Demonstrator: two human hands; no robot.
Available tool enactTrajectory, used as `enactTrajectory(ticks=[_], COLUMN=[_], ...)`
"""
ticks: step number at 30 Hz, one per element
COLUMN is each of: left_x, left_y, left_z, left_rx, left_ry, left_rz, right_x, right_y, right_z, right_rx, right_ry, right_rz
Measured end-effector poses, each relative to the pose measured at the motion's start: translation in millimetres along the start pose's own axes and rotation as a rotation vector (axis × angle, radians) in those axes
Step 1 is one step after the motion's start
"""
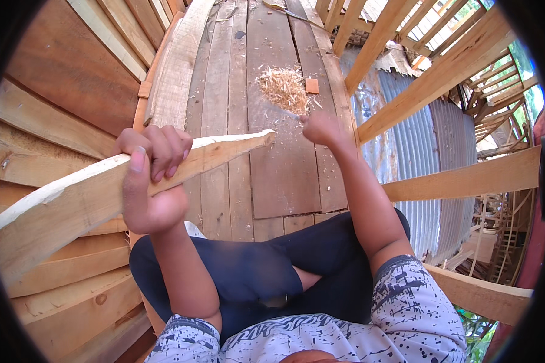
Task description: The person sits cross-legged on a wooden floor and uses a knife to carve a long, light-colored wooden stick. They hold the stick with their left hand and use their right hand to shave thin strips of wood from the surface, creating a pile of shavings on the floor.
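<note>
My left hand is closed round a long pale wooden board. The board slants from the lower left up to a narrow, tapered tip over the floor, and its upper edge looks freshly cut and whiter. Beyond that tip, my right hand is closed in a fist, slightly smeared by motion. A thin greyish blade, seemingly a knife, sticks out leftward from the fist; its handle is hidden in the fingers. The blade is apart from the board, near a pile of wood shavings.
A small reddish-brown wooden block lies beside the shavings on the plank floor. A plank wall rises at the left. Wooden railing beams run along the right, with corrugated metal sheets beyond. My crossed legs are in front.
</note>
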State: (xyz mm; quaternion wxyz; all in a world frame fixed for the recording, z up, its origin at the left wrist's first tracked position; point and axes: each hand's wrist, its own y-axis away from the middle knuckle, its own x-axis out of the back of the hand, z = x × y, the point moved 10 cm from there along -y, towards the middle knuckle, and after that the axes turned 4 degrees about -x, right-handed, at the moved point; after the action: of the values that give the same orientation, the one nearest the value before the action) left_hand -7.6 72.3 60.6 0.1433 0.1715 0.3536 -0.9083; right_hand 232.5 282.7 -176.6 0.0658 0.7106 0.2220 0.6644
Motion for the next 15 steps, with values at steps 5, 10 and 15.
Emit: enactTrajectory(ticks=[5,10,15], left_x=[-19.9,-23.5,-22.7], left_y=[-1.5,1.9,6.2], left_z=[31.1,55.0,69.1], left_rx=[0.013,0.036,0.093], left_ry=[0.071,0.136,0.158], left_rz=[-0.148,-0.303,-0.413], right_x=[-2.8,-72.3,-31.1], right_y=[-14.6,-27.9,-39.5], right_z=[43.5,41.1,66.6], right_rx=[0.147,0.373,0.006], right_ry=[-0.071,-0.063,-0.271], right_rz=[-0.025,-0.273,0.188])
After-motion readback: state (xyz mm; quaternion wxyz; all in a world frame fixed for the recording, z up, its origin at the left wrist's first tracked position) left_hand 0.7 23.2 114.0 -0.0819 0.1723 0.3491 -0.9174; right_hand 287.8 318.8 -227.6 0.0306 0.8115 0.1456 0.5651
